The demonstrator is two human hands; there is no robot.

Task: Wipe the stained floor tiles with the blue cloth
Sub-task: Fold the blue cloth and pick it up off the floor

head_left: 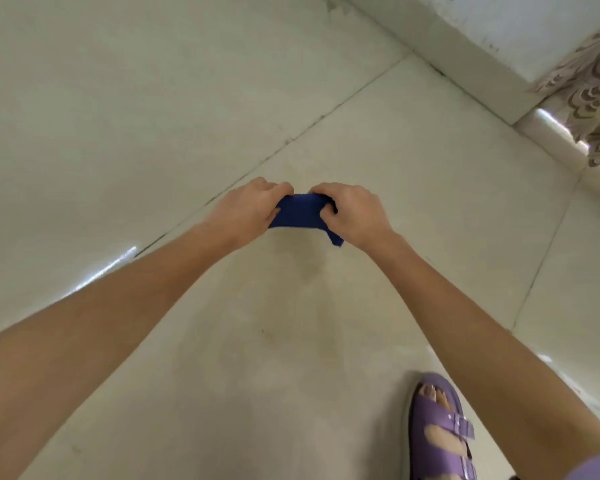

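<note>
A small dark blue cloth (pixel 300 213) is held above the pale floor tiles (pixel 291 341), stretched between both hands. My left hand (pixel 246 209) grips its left end with curled fingers. My right hand (pixel 352 214) pinches its right end, and one corner hangs down below that hand. A faint brownish stain shows on the tile just beneath and nearer to me than the cloth. Most of the cloth's ends are hidden inside the fists.
A foot in a purple buckled sandal (pixel 437 427) stands at the lower right. A white wall base (pixel 465 50) runs across the upper right, with a patterned curtain (pixel 596 91) hanging at the far right. Dark grout lines cross the tiles.
</note>
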